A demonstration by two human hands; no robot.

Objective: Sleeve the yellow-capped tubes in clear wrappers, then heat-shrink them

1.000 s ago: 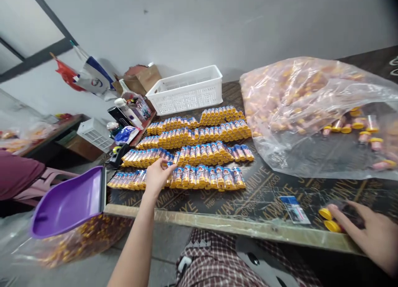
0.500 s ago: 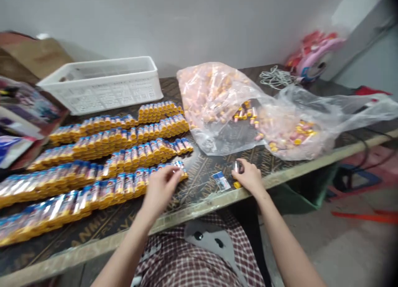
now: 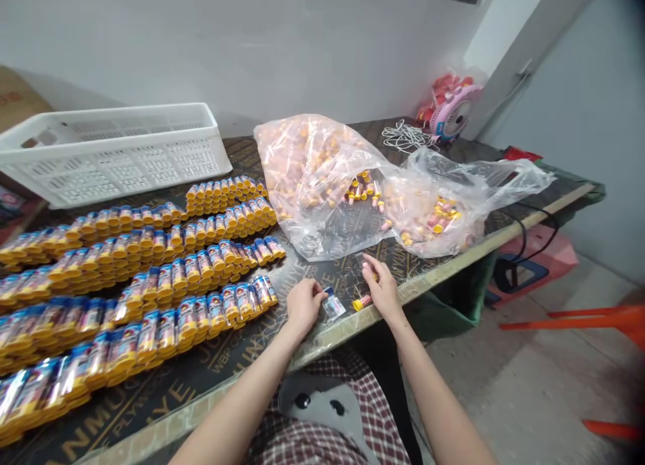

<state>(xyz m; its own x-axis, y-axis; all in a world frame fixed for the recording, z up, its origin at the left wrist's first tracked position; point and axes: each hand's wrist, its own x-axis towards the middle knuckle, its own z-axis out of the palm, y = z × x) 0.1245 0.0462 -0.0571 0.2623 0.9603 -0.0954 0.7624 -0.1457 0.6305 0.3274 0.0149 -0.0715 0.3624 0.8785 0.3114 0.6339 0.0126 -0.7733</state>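
My left hand (image 3: 304, 304) is at the front of the table, thumb and finger closed at the corner of a small clear printed wrapper (image 3: 333, 307) with a blue top strip. Whether it has lifted one from there I cannot make out. Curled to the right of it, my right hand (image 3: 383, 289) holds a small clear tube (image 3: 371, 270), partly hidden by the fingers, with a bit of pink and yellow showing. Below those fingers a small pink tube with a yellow cap (image 3: 361, 303) lies on the dark table (image 3: 297, 330).
Stacked rows of wrapped tubes with yellow and blue ends (image 3: 186, 317) fill the left side. A white plastic basket (image 3: 125, 159) stands behind them. An open clear bag (image 3: 312, 169) of pink and yellow tubes lies ahead, near a white cord (image 3: 408, 136) and a pink fan (image 3: 453, 115).
My left hand has moved from the end of the front row of wrapped tubes right to the printed wrapper. My right hand stays near the yellow-capped tube. The view has turned right.
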